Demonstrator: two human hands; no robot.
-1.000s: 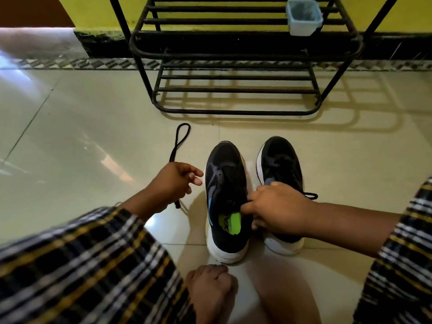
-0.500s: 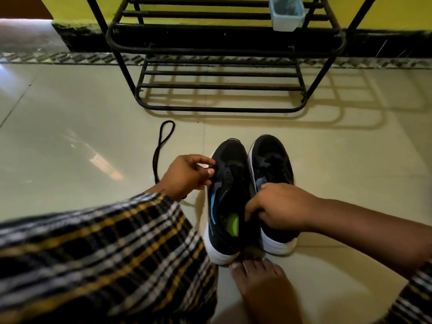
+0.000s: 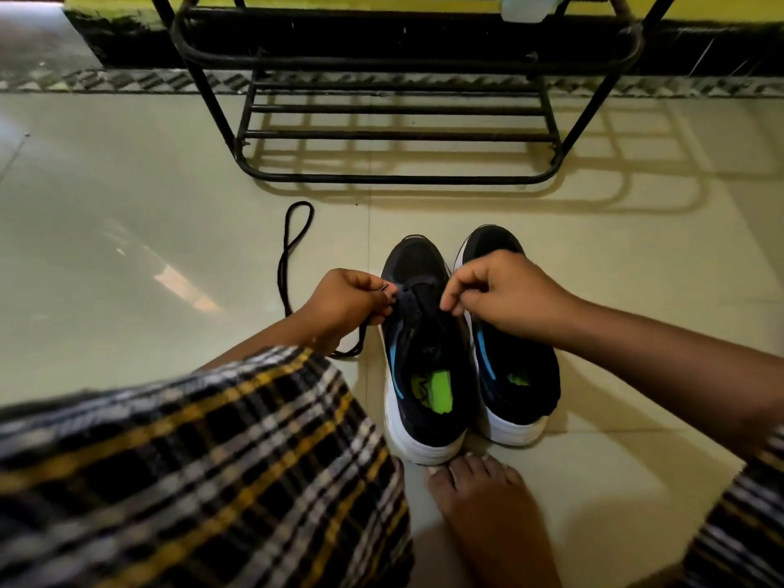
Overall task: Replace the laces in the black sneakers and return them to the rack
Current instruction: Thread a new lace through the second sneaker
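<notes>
Two black sneakers with white soles stand side by side on the tiled floor, toes toward the rack: the left sneaker (image 3: 424, 367) and the right sneaker (image 3: 517, 375). A black lace (image 3: 292, 248) lies looped on the floor to their left and runs up into my left hand (image 3: 348, 299), which pinches its tip at the left sneaker's front eyelets. My right hand (image 3: 505, 290) hovers over the front of both shoes with thumb and finger pinched at the left sneaker's right eyelet edge; whether it holds anything I cannot see.
A black metal shoe rack (image 3: 394, 133) stands against the wall ahead, with a pale container (image 3: 530, 6) on an upper shelf. My bare foot (image 3: 479, 494) touches the left sneaker's heel. Plaid cloth over my knee (image 3: 191, 473) fills the lower left.
My right hand let go of the shoes' collars and moved forward to the eyelets. My left hand brought the lace tip to the left sneaker's front. The sneakers now stand close together.
</notes>
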